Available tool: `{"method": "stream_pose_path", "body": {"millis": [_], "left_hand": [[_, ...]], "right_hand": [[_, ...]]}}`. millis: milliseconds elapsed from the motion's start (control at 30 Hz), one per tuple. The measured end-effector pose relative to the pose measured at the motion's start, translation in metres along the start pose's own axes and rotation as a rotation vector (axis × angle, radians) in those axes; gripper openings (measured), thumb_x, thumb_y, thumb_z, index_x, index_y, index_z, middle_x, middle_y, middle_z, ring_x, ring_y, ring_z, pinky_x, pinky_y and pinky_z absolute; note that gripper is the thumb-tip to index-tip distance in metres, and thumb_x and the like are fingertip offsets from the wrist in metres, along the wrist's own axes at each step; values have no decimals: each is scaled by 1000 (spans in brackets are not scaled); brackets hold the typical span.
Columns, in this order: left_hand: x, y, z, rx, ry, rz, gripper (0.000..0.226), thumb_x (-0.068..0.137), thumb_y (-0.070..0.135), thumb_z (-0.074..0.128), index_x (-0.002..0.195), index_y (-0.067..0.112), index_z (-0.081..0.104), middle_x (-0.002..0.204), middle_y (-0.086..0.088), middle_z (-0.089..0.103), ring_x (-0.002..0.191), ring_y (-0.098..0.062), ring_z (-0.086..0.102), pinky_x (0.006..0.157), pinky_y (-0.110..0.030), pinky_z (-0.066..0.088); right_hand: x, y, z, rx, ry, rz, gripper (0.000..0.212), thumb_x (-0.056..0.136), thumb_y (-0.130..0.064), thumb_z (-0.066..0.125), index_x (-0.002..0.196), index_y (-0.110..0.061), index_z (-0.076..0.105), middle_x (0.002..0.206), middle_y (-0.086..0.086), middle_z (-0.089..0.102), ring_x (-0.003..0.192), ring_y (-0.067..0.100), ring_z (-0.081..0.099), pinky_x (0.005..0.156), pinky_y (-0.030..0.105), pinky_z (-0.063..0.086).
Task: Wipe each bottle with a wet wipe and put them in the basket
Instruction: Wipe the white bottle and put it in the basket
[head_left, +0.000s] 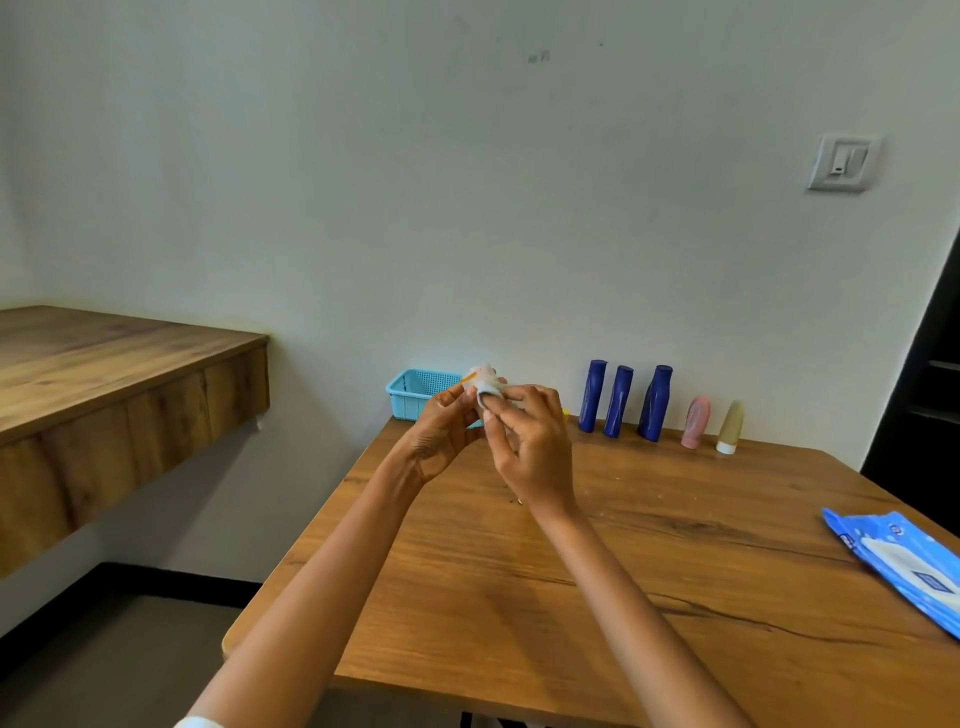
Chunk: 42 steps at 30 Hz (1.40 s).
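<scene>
We see a big brown wood table (597, 582) in front of a pale wall (467, 182), w/ a wood shelf (104, 374) off to the left. Two bare arms reach out over the table. A blue pack of wet wipes (904, 564) lies flat near the table's right edge, well apart from the hands. At the back of the table, by the wall, sits a light blue basket (415, 397), partly behind the hands. Right of it stand three dark blue bottles (618, 401) in a row, then a pink bottle (695, 422) & a tan bottle w/ a white cap (730, 427), all upright & leaning a bit. A white light switch (842, 162) is up on the wall. The left hand (441, 434) is held up in the air & its fingers curl round a small white bottle (480, 376), just in front of the basket. The right hand (535, 447) pinches a white wet wipe (491, 397) w/ thumb & fingers & presses it on the bottle; its other fingers are bent.
</scene>
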<state>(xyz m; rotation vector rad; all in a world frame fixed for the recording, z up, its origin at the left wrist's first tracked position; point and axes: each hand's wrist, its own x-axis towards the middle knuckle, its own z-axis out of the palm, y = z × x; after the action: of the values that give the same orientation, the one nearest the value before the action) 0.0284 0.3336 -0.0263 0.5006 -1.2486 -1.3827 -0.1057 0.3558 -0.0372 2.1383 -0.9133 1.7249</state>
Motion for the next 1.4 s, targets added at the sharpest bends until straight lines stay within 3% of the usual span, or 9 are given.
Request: {"method": "stream_pose_path", "body": {"millis": [233,433,600,933,1033,1100,1167,1300,1400], "left_hand": [[-5,-5,-2,-10,-35,14,64,39,51,90,95,24,75,98,-2,70,92,-17,65,84,-35,53],[-5,-2,-5,-27,-65,30,57,47,51,88,97,26,75,95,1,72,88,-13,68,77,-29,56],[-6,-2,-4,1,-73,23,54,49,51,87,96,28,75,93,3,72,90,-12,67,80,-30,56],[-9,-6,-7,-7,-58,37,59,48,51,88,97,22,74,101,-6,68,94,-19,64,83,-35,53],[-10,-8,-9,-2,-20,24,73,45,52,88,105,17,66,106,-10,62,99,-23,59,88,-38,50],[-13,-12,-11,8,10,-1,83,40,53,89,107,15,61,103,-9,63,97,-22,58,89,-37,50],[-16,-17,-13,3,18,-20,86,38,53,90,108,14,59,102,-8,63,96,-22,58,90,-39,48],[-16,-19,-10,13,15,-25,83,40,54,89,107,14,61,100,-6,66,93,-19,62,87,-35,51],[-13,-17,-8,8,11,-2,69,46,53,88,102,17,69,94,-1,70,88,-13,66,79,-29,55]], "right_hand": [[-3,14,-3,-76,12,186,25,87,-24,61,105,-10,70,107,11,61,103,25,53,75,34,53],[-7,9,-5,-98,-36,-98,25,90,-26,52,101,-14,70,116,8,61,117,20,45,96,25,38],[-4,12,-2,-23,-67,56,31,91,-20,56,121,-13,61,134,4,55,131,26,39,104,39,38],[-6,6,4,-101,-266,-49,52,96,-47,31,139,-20,41,149,-1,36,142,23,20,116,41,15],[-10,4,2,79,-221,-28,34,97,-31,38,129,-21,45,128,9,56,117,21,54,93,32,50],[-11,7,0,90,-130,-10,17,95,-23,44,112,-21,41,99,11,66,80,18,66,60,15,50],[-10,9,-3,100,-115,48,24,92,-18,55,109,-19,38,93,11,67,72,17,67,55,13,49],[-3,11,-6,79,-82,44,29,86,-13,64,114,-6,59,109,10,67,98,20,65,75,34,58],[-10,3,-1,133,-309,1,49,94,-28,51,139,-11,41,146,6,40,138,18,32,112,36,32]]}}
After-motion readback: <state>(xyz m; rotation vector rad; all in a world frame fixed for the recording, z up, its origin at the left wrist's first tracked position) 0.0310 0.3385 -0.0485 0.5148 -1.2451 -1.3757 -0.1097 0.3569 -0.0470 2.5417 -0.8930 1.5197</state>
